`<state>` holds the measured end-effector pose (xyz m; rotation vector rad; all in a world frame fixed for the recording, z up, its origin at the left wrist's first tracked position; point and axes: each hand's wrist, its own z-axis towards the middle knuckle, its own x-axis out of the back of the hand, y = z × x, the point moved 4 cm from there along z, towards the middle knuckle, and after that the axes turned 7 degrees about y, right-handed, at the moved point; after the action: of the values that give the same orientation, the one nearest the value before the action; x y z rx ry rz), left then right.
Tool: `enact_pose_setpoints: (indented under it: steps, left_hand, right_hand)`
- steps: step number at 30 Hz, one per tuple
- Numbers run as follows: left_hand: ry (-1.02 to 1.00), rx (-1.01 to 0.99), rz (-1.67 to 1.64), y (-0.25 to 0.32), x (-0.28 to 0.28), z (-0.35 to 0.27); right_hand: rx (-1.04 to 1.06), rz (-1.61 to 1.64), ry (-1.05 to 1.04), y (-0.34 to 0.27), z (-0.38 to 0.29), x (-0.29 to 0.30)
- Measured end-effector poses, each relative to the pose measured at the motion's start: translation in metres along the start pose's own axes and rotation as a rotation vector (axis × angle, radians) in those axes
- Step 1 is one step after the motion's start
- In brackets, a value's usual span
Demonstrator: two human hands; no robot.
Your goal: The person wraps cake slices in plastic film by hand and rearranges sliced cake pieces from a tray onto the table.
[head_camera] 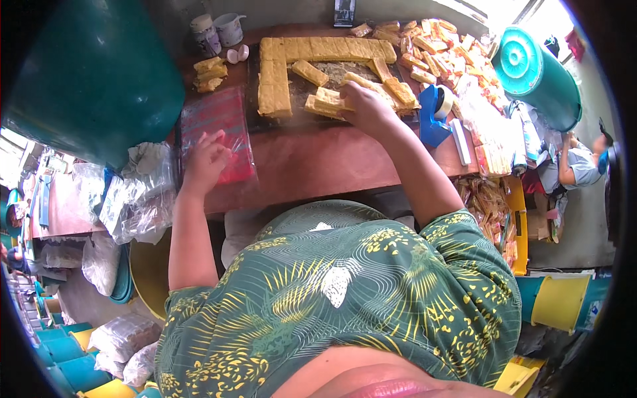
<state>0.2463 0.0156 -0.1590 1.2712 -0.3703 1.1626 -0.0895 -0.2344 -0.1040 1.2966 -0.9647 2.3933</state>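
Observation:
On a dark tray [254, 89] lie rectangular yellow pastry bars [274, 89], set in rows along its left and far sides, with some loose ones nearer its middle and right. My right hand [366, 107] is on a few bars [326, 102] at the tray's near side, its thumb and fingers around their right end. My left hand [206, 159] is raised over a stack of clear and red plastic wrappers [219, 124], fingers partly bent, nothing visible between them. A blue tape dispenser [432, 119] stands right of the tray.
Wrapped bars [433, 49] are heaped at the back right, near a tilted green bin [532, 74]. Broken bars [210, 74], a lidded jar [205, 35] and a mug [229, 30] stand at the back left. A large green drum [94, 79] borders the left. Another person [582, 164] is far right.

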Motion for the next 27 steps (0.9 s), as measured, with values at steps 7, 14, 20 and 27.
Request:
enact_pose_setpoints:
  steps: [7,14,20,27]
  left_hand:
    - [-0.01,-0.022,0.022,0.004,0.0,0.006]
    - [0.083,-0.052,0.134,0.004,-0.008,-0.002]
    - [0.114,-0.122,0.133,0.011,-0.004,0.002]
    - [0.149,-0.083,0.144,0.022,-0.001,-0.007]
  right_hand:
    - [-0.337,0.231,0.064,0.032,-0.056,0.015]
    - [-0.334,0.177,0.286,0.08,-0.062,0.051]
    - [-0.304,-0.217,0.163,0.11,-0.041,0.058]
    - [-0.358,-0.25,0.314,0.116,0.0,0.086]
